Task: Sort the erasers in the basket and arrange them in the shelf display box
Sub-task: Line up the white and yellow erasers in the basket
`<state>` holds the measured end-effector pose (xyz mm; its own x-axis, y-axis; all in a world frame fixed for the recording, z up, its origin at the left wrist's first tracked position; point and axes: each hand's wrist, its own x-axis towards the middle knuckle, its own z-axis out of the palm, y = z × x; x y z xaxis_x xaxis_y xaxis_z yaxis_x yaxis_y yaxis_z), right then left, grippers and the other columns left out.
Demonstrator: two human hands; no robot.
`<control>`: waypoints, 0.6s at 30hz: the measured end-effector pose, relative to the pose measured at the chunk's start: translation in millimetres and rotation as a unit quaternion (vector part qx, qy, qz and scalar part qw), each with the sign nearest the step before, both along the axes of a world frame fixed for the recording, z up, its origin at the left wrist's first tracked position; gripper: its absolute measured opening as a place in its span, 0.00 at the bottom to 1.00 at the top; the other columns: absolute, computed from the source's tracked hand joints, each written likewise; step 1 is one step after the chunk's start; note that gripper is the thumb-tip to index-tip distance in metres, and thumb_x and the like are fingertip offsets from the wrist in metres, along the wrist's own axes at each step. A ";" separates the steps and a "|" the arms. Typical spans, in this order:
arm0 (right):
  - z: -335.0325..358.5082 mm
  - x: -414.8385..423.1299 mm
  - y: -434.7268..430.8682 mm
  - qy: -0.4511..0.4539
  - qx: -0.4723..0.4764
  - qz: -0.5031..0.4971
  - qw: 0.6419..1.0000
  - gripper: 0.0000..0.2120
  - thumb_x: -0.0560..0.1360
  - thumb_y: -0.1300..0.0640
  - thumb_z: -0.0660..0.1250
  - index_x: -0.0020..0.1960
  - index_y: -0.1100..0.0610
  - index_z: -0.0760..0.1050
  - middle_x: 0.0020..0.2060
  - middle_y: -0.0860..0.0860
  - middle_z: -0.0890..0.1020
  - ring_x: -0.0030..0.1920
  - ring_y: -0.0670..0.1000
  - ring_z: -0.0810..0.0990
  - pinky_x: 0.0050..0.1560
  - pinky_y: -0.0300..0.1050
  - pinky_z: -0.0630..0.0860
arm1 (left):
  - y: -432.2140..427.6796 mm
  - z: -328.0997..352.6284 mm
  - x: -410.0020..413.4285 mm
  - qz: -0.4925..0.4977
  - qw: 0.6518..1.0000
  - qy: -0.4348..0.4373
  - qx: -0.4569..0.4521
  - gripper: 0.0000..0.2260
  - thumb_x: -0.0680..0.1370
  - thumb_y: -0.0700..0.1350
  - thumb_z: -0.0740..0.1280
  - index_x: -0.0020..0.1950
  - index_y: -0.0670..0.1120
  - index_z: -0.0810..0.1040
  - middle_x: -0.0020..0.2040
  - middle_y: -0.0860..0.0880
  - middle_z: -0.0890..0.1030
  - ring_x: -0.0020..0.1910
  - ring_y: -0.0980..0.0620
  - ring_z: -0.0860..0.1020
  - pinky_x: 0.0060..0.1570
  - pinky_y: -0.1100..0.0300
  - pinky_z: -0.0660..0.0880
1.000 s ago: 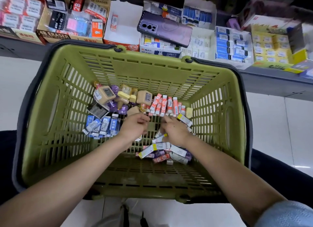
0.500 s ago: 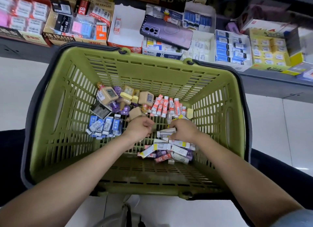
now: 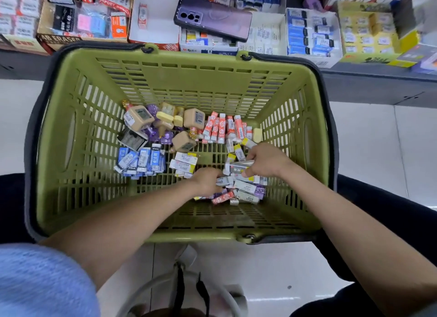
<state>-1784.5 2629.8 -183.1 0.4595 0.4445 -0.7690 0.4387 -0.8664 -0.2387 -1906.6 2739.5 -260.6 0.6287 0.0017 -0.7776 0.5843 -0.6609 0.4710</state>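
Basket, green.

Change: the left hand has left the basket's middle. A white-and-yellow stack now lies uncovered there.

Left hand: now on the loose pile toward the basket's near wall. Fingers are curled onto it; whether they hold anything cannot be told.

Right hand: right of the basket's middle, still pinching a pale bundle.

Judgement: one more kind seems grouped. Sorting is part done and the mixed pile remains. The box beyond the basket's far wall holds one eraser.
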 end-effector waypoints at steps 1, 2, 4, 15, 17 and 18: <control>-0.2 0.5 -0.4 -0.003 0.002 -0.005 1.000 0.28 0.71 0.51 0.73 0.67 0.60 0.71 0.65 0.53 0.74 0.64 0.53 0.72 0.58 0.42 0.70 | -1.6 -2.3 0.2 -0.016 1.000 -0.003 0.019 0.25 0.78 0.46 0.66 0.72 0.42 0.65 0.70 0.43 0.70 0.67 0.45 0.70 0.64 0.55 0.68; -0.3 1.1 -0.8 -0.006 0.005 -0.009 1.000 0.28 0.71 0.51 0.73 0.66 0.60 0.72 0.65 0.54 0.74 0.63 0.53 0.73 0.59 0.43 0.71 | -2.8 -4.1 -0.1 -0.023 0.999 -0.008 0.032 0.24 0.77 0.45 0.67 0.72 0.42 0.66 0.70 0.43 0.70 0.67 0.45 0.70 0.63 0.56 0.68; -0.7 1.9 -1.0 -0.011 0.015 -0.019 1.000 0.27 0.70 0.51 0.73 0.65 0.61 0.73 0.63 0.54 0.76 0.62 0.54 0.75 0.59 0.45 0.73 | -2.2 -4.1 -1.9 -0.020 0.999 -0.017 0.040 0.23 0.77 0.45 0.68 0.71 0.42 0.68 0.70 0.43 0.70 0.67 0.45 0.70 0.63 0.57 0.67; -4.6 -6.4 15.0 0.114 0.163 -0.287 0.937 0.24 0.69 0.56 0.75 0.61 0.65 0.75 0.64 0.56 0.75 0.65 0.56 0.73 0.65 0.52 0.71 | 48.1 62.6 -38.5 0.158 0.978 -0.127 0.044 0.18 0.74 0.47 0.71 0.63 0.45 0.77 0.62 0.49 0.78 0.60 0.52 0.75 0.56 0.67 0.66; -8.6 -17.7 30.4 0.154 0.169 -0.301 0.926 0.25 0.70 0.57 0.74 0.63 0.65 0.74 0.67 0.57 0.73 0.68 0.56 0.70 0.68 0.53 0.67 | 64.1 65.8 -46.4 0.205 0.966 -0.141 0.075 0.18 0.73 0.48 0.72 0.62 0.44 0.78 0.62 0.48 0.78 0.59 0.51 0.76 0.54 0.65 0.69; -10.8 -23.4 39.2 0.169 0.167 -0.305 0.922 0.25 0.71 0.57 0.73 0.64 0.66 0.73 0.67 0.58 0.72 0.68 0.57 0.69 0.68 0.51 0.67 | 70.8 64.4 -49.0 0.224 0.961 -0.131 0.092 0.18 0.73 0.48 0.72 0.62 0.44 0.78 0.60 0.47 0.79 0.58 0.50 0.77 0.53 0.63 0.70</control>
